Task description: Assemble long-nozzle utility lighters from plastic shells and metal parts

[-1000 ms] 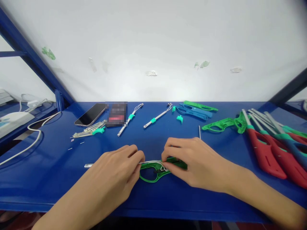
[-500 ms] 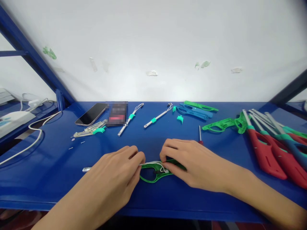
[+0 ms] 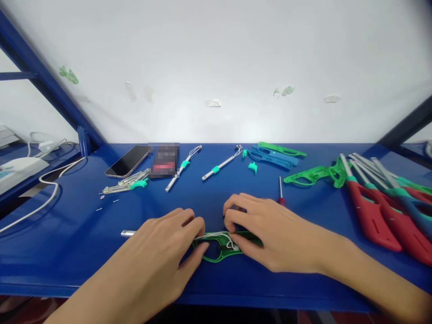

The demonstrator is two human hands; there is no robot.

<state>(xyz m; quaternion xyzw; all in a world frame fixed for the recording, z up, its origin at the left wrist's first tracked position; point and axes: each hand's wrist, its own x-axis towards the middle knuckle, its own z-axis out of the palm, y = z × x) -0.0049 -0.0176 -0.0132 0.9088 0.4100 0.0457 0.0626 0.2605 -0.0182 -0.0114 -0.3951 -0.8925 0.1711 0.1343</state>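
Observation:
At the near middle of the blue table lies the open green half-shell of a long-nosed lighter. My left hand grips its left part between thumb and fingers. My right hand covers the right end, thumb and forefinger pinched at the shell by the wires. Thin white wires loop along the top edge between both hands, down to a small part inside. A silvery tube tip pokes out left of my left wrist; its middle is hidden. A red-handled screwdriver lies behind my right hand.
Behind lie two metal tubes with wires, a blue shell, green shells and teal triggers. Whole red lighters crowd the right. Clear fuel tanks, screws and a phone lie left.
My left thumb has come out over the near side of the shell's loop. The shell has shifted slightly nearer me, and the tube tip has moved a little right and away.

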